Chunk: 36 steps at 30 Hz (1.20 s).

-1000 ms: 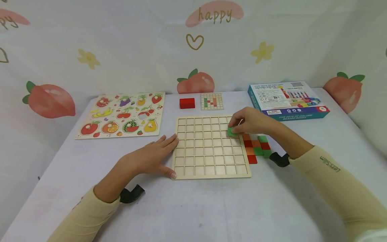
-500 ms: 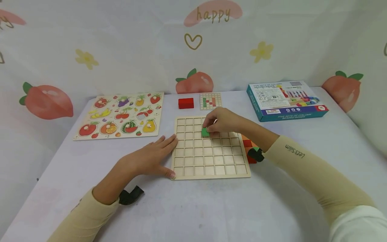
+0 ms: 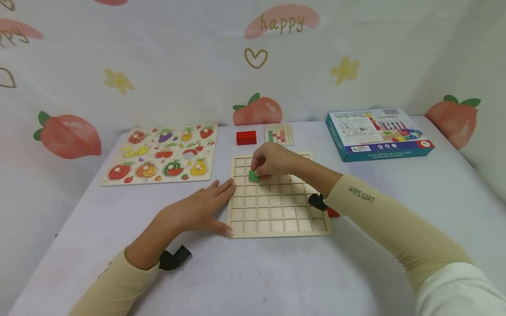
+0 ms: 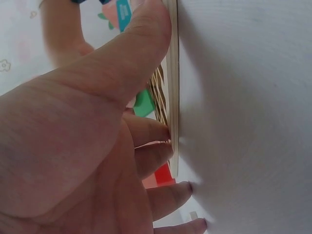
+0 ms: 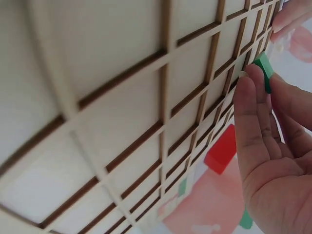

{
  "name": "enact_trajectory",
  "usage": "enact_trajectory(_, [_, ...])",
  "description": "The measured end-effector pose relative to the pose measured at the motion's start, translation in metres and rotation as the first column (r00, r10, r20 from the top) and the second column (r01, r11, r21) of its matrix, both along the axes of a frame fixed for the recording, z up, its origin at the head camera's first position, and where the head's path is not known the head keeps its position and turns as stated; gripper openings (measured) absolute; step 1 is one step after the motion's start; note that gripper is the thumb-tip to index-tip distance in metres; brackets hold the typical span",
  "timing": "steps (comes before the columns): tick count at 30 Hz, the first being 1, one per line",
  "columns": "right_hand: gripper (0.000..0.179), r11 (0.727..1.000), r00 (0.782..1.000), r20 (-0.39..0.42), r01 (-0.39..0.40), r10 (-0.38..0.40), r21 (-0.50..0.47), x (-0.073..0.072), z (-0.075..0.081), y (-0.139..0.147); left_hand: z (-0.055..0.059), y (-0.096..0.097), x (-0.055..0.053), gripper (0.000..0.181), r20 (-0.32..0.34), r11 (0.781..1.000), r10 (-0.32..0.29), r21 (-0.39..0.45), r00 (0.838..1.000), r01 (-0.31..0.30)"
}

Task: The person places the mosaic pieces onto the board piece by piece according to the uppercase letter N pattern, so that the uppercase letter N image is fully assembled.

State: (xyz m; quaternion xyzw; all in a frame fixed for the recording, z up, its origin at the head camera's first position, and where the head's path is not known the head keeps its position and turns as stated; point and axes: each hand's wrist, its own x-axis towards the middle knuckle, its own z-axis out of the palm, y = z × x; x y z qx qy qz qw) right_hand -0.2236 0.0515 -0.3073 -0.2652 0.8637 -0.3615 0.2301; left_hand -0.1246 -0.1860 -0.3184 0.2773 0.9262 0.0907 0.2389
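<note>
Nearest, the left hand (image 3: 199, 210) has its fingers spread, thumb at the near left corner of the wooden grid board (image 3: 282, 213), seemingly steadying it. Beyond, the right hand (image 3: 276, 159) pinches a green square tile (image 3: 253, 176) over the second column from the left; placing it looks to be the step in hand, which calls for squaring it to one cell before release. Past the board lies a patterned grid card (image 3: 280, 134), probably the guide.
</note>
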Motion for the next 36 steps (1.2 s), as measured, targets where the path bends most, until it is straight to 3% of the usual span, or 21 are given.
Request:
enact_trajectory(8, [0.006,0.999,0.999,-0.035,0.006,-0.004,0.054,0.001,-0.002,-0.014,-0.003,-0.001,-0.001,0.114,-0.008,1.000,-0.003,0.002,1.000,0.003])
enact_trajectory(16, [0.008,0.984,0.989,-0.148,0.008,0.019,0.177,-0.001,-0.006,-0.019,-0.003,-0.001,-0.001,0.115,-0.007,1.000,-0.002,0.002,1.000,0.002])
enact_trajectory(25, [0.011,0.980,0.990,-0.138,0.041,-0.014,0.197,0.004,-0.006,-0.020,-0.004,-0.001,-0.002,0.115,-0.007,1.000,-0.007,0.005,1.000,0.007])
enact_trajectory(36, [0.013,0.987,0.988,-0.155,0.041,-0.017,0.155,0.010,-0.008,-0.015,-0.003,-0.001,-0.001,0.115,-0.009,1.000,-0.007,0.006,1.000,0.007])
